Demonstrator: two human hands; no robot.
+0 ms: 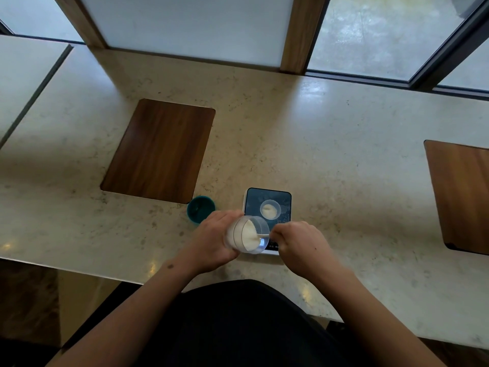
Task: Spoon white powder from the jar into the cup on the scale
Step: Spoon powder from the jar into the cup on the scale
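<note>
The jar [247, 235] covers the near edge of the scale [267, 207], and its display is too small to read. The spoon [262, 236] handle is hidden inside the right hand [299, 242]. The left hand [214, 239] hides the jar's bottom. The wooden board [460, 197] on the right is cut by the picture's edge.

A pale, speckled stone worktop [330, 144] fills most of the view. Set flush into it, left of its middle, is a dark wooden panel [158, 151] with rounded corners. A second wooden panel [460, 194] lies well to the right of the first, cut off by the picture's edge. Just beside the first panel's near right corner stands a teal lid [200, 209], open side up. Beyond the panel, frosted windows [190, 25] rise between wooden posts [300, 33].
</note>
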